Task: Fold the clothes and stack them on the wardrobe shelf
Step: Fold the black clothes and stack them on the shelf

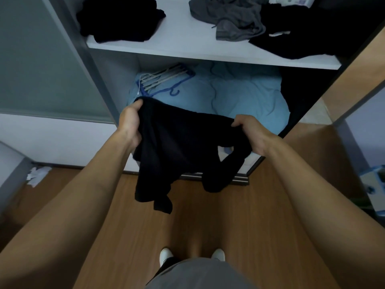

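Observation:
A black garment [177, 147] hangs in the air in front of the open wardrobe, its lower ends dangling over the wooden floor. My left hand [130, 124] grips its upper left edge and my right hand [251, 132] grips its upper right edge. Above, the white wardrobe shelf [187, 36] carries a folded black pile [118, 19] at the left, a crumpled grey garment [233, 17] in the middle and loose black clothes [302, 34] at the right.
Below the shelf lies a light blue bedding bundle [239, 94] with a bunch of hangers [162, 80] on it. A sliding door [41, 59] stands at the left, a wooden panel [354, 80] at the right. Crumpled paper [37, 174] lies on the floor at the left.

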A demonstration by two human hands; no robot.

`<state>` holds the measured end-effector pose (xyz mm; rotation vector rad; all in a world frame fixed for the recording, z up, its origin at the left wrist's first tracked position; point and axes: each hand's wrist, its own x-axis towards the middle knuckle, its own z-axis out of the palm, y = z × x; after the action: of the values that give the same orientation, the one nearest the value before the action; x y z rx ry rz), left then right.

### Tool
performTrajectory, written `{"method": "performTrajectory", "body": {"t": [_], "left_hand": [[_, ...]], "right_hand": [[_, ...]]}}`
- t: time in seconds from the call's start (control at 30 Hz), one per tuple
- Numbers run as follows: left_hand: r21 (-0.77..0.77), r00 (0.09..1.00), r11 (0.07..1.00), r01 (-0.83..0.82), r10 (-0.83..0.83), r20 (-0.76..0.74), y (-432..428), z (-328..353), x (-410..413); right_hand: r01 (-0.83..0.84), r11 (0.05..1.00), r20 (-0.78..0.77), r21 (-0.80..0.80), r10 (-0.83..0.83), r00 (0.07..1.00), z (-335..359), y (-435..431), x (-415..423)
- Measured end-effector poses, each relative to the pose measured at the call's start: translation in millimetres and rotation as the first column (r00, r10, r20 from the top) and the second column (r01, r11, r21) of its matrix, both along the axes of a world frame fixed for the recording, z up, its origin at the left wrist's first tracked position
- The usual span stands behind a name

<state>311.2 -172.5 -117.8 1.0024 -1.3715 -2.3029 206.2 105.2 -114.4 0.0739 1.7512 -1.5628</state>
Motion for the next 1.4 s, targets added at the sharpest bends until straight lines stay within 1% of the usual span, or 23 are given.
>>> {"method": "performTrajectory", "body": {"t": [0.1,0.17,0.2,0.27,0.33,0.4,0.47,0.53,0.57,0.63,0.67,0.7,0.73,0.77,0.83,0.87,0.9,0.97,1.0,1.07,1.13,1.23,1.4], "left_hand": [[0.064,0.994,0.994,0.091,-0.087,-0.062,15.3,11.3,-4.6],[0.088,0.979,0.979,0.184,-0.174,-0.109,26.9,16.2,-2.8],[0.098,0.966,0.967,0.235,-0.221,-0.131,32.7,17.8,-0.1],[0.084,0.936,0.941,0.329,-0.313,-0.160,43.2,16.7,7.3],[0.044,0.904,0.915,0.402,-0.388,-0.179,50.4,9.5,15.4],[0.033,0.869,0.885,0.464,-0.447,-0.213,52.0,-0.4,25.8],[0.025,0.825,0.842,0.539,-0.522,-0.219,47.3,-13.2,37.9],[0.009,0.762,0.771,0.637,-0.629,-0.155,39.1,-25.7,50.8],[-0.016,0.710,0.713,0.701,-0.699,-0.087,33.6,-31.8,56.6],[-0.100,0.505,0.496,0.863,-0.857,0.102,20.5,-44.1,64.4],[-0.128,0.381,0.361,0.924,-0.902,0.204,14.0,-50.4,66.4],[-0.146,0.292,0.259,0.955,-0.906,0.306,8.9,-56.1,66.1],[-0.169,0.271,0.220,0.961,-0.879,0.394,6.3,-60.1,63.8],[-0.214,0.328,0.256,0.943,-0.826,0.458,5.0,-62.5,59.8],[-0.366,0.587,0.460,0.809,-0.653,0.478,4.2,-65.1,48.8],[-0.445,0.677,0.511,0.735,-0.579,0.453,4.8,-64.8,42.0],[-0.501,0.698,0.491,0.713,-0.570,0.435,6.0,-63.8,34.6],[-0.549,0.610,0.337,0.765,-0.653,0.450,11.9,-63.4,21.6],[-0.553,0.548,0.250,0.795,-0.687,0.477,15.4,-64.2,16.7],[-0.528,0.457,0.145,0.837,-0.717,0.527,22.9,-68.2,9.5],[-0.525,0.456,0.148,0.838,-0.718,0.526,31.0,-71.6,6.7],[-0.546,0.527,0.243,0.802,-0.718,0.455,33.6,-75.4,6.4],[-0.479,0.431,0.246,0.843,-0.841,0.326,42.4,-48.3,5.5]], "right_hand": [[-0.050,0.974,0.245,-0.221,0.105,0.964,-28.2,3.8,11.0],[0.025,0.939,0.402,-0.342,0.122,0.908,-53.4,1.7,19.8],[0.060,0.940,0.444,-0.337,0.102,0.890,-64.5,-1.5,22.1],[0.106,0.968,0.492,-0.228,0.021,0.870,-76.3,-12.9,27.7],[0.141,0.980,0.578,-0.137,-0.036,0.815,-85.8,-25.7,29.4],[0.130,0.986,0.590,-0.102,-0.045,0.806,-88.4,-40.0,33.8],[0.111,0.991,0.496,-0.079,-0.058,0.867,-84.6,-49.7,31.9],[0.105,0.990,0.404,-0.090,-0.060,0.913,-70.2,-57.8,27.1],[0.080,0.993,0.300,-0.083,-0.051,0.952,-62.1,-61.8,23.8],[-0.041,0.999,-0.044,0.003,0.041,0.998,-45.4,-67.1,17.3],[-0.132,0.989,-0.208,0.072,0.144,0.968,-36.3,-68.2,16.5],[-0.226,0.966,-0.325,0.129,0.256,0.911,-25.7,-68.4,17.9],[-0.325,0.928,-0.412,0.183,0.373,0.832,-14.3,-67.7,21.1],[-0.408,0.880,-0.480,0.242,0.474,0.738,-5.8,-66.5,23.2],[-0.501,0.783,-0.556,0.369,0.618,0.556,10.0,-64.8,27.5],[-0.519,0.742,-0.572,0.424,0.664,0.481,15.5,-64.2,30.1],[-0.523,0.713,-0.585,0.466,0.692,0.423,17.7,-63.7,31.8],[-0.511,0.695,-0.606,0.505,0.708,0.364,22.0,-62.1,35.9],[-0.499,0.711,-0.623,0.496,0.691,0.365,23.6,-61.3,37.2],[-0.479,0.764,-0.676,0.433,0.627,0.388,26.9,-58.7,37.8],[-0.455,0.807,-0.722,0.378,0.564,0.400,29.7,-54.1,38.2],[-0.458,0.827,-0.758,0.327,0.519,0.395,32.2,-43.7,39.9],[-0.466,0.791,-0.739,0.396,0.575,0.350,35.2,-31.8,42.3]]}}
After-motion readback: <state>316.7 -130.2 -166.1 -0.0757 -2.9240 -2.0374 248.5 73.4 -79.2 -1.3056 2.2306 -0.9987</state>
